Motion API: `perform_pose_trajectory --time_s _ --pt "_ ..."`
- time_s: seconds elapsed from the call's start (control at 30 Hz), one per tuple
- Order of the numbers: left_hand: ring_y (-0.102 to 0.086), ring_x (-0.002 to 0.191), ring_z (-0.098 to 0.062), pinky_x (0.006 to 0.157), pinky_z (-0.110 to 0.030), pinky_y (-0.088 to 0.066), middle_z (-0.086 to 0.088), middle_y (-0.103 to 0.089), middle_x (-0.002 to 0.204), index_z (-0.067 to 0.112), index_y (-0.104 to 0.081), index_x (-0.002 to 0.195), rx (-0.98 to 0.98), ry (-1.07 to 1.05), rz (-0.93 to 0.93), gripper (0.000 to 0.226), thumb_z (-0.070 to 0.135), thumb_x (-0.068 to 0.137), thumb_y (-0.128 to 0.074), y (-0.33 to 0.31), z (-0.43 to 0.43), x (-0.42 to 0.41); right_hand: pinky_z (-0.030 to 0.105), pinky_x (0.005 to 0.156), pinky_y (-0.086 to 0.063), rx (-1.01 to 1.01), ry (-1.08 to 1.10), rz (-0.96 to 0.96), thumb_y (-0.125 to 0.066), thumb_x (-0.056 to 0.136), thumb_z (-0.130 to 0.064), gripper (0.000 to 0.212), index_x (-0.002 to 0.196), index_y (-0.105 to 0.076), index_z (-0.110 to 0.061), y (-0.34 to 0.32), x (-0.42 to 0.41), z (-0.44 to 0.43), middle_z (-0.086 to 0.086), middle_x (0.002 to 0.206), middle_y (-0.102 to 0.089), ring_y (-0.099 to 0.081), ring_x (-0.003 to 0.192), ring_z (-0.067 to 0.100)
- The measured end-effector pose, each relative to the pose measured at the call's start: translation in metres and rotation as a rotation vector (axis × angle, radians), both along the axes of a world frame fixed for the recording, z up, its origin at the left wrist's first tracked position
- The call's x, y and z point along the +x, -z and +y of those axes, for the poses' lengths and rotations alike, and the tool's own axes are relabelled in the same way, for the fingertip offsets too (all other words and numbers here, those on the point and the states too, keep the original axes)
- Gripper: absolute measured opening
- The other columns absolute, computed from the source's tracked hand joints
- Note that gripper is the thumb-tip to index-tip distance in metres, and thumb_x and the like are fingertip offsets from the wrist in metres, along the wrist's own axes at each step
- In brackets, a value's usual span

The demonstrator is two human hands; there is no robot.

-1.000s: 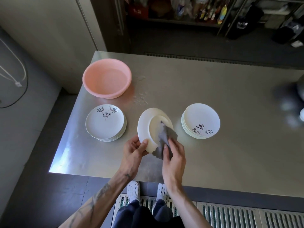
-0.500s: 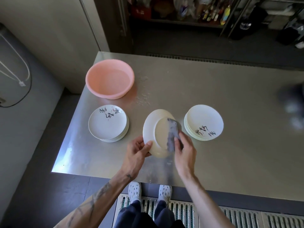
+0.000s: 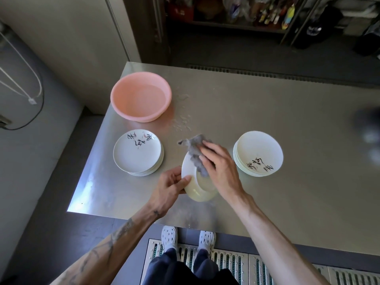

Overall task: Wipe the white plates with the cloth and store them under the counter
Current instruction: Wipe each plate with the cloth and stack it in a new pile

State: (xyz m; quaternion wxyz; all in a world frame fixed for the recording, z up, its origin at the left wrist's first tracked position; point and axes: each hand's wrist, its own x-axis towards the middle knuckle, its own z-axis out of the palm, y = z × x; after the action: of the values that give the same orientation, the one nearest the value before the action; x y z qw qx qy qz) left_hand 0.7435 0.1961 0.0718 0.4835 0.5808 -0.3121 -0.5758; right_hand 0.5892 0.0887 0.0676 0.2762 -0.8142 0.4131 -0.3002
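Plate is tilted up in the left hand, thumb and fingers pinching its rim. The right hand presses the grey cloth flat-fingered against its underside, just this side of the pink basin. Looks stiff, glossy and chippable, probably slick if damp, so I'd hold it by the rim.

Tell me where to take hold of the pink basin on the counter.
Take the pink basin by its rolled rim at two opposite sides, coming down from above. It stands upright and open, its wall smooth and flaring, so the lip is the best hold. It seems to hold water: lift level.
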Motion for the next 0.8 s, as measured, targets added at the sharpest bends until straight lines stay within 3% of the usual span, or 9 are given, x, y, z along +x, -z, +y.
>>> perform_pose_trajectory --time_s 0.13,0.23,0.37,0.43,0.53,0.6,0.67,0.8 --pt "-0.070 0.096 -0.033 0.093 -0.056 -0.058 -0.030 -0.071 0.106 -0.004 -0.068 0.113 0.024 -0.043 0.010 0.025 0.015 0.098 -0.063 0.002 -0.002 0.001 0.027 0.116 -0.035 -0.067 -0.170 0.020 -0.061 0.101 -0.014 0.033 0.133 -0.070 -0.015 0.002 0.004 0.011 0.000 0.142 -0.059 -0.052 0.132 0.016" --pt "-0.068 0.095 -0.030 0.093 -0.055 -0.058 -0.033 -0.069 0.109 -0.001 -0.068 0.117 0.018 -0.004 0.009 0.031 0.021 0.095 -0.062 -0.001 -0.004 0.001 0.023 0.110 -0.040 0.136 0.109 -0.059 -0.061 0.103 -0.017 0.030 0.131 -0.071 -0.017 0.009 -0.004 -0.007 -0.004 0.136 -0.063 -0.057 0.127 0.011" --pt "-0.070 0.095 -0.026 0.090 -0.047 -0.060 -0.026 -0.072 0.109 0.003 -0.069 0.120 -0.011 -0.028 0.017 0.030 0.018 0.096 -0.060 -0.002 -0.006 0.001 0.026 0.080 -0.046 0.323 0.345 -0.146 -0.056 0.104 -0.018 0.017 0.105 -0.073 -0.018 0.028 -0.018 -0.012 -0.004 0.099 -0.071 -0.062 0.093 0.011" --pt "-0.071 0.094 -0.025 0.088 -0.045 -0.061 -0.024 -0.073 0.106 0.002 -0.068 0.121 -0.019 -0.072 0.032 0.028 0.015 0.097 -0.061 -0.001 -0.007 0.000 0.030 0.078 -0.047 0.400 0.450 -0.189 -0.057 0.103 -0.018 0.017 0.103 -0.074 -0.019 0.039 -0.022 0.004 -0.004 0.091 -0.070 -0.060 0.086 0.014" --pt "-0.072 0.093 -0.023 0.088 -0.046 -0.061 -0.017 -0.076 0.101 -0.002 -0.065 0.123 -0.011 -0.145 0.043 0.024 0.004 0.101 -0.057 0.001 -0.012 -0.005 0.024 0.088 -0.051 0.468 0.558 -0.243 -0.065 0.101 -0.016 0.017 0.114 -0.076 -0.017 0.048 -0.020 0.041 -0.001 0.101 -0.071 -0.066 0.094 0.013" --pt "-0.073 0.093 -0.027 0.087 -0.046 -0.061 -0.020 -0.076 0.102 -0.002 -0.065 0.121 -0.014 -0.166 0.024 0.023 0.002 0.102 -0.054 0.002 -0.015 -0.009 0.017 0.088 -0.050 0.455 0.586 -0.293 -0.069 0.097 -0.012 0.019 0.115 -0.075 -0.017 0.045 -0.011 0.062 -0.001 0.104 -0.068 -0.067 0.097 0.011" --pt "-0.072 0.091 -0.033 0.087 -0.047 -0.061 -0.026 -0.075 0.101 -0.003 -0.067 0.116 -0.017 -0.179 0.003 0.019 0.002 0.103 -0.053 0.004 -0.016 -0.013 0.019 0.088 -0.051 0.416 0.589 -0.333 -0.071 0.095 -0.008 0.022 0.115 -0.075 -0.017 0.038 0.000 0.078 -0.003 0.107 -0.064 -0.065 0.099 0.008" --pt "-0.057 0.068 -0.038 0.066 -0.051 -0.050 -0.043 -0.060 0.081 -0.004 -0.065 0.102 -0.053 -0.155 -0.030 0.015 0.006 0.103 -0.055 0.008 -0.019 -0.015 0.015 0.096 -0.048 0.367 0.516 -0.336 -0.074 0.093 -0.008 0.034 0.125 -0.074 -0.018 0.024 0.017 0.095 -0.008 0.118 -0.060 -0.060 0.114 0.008"
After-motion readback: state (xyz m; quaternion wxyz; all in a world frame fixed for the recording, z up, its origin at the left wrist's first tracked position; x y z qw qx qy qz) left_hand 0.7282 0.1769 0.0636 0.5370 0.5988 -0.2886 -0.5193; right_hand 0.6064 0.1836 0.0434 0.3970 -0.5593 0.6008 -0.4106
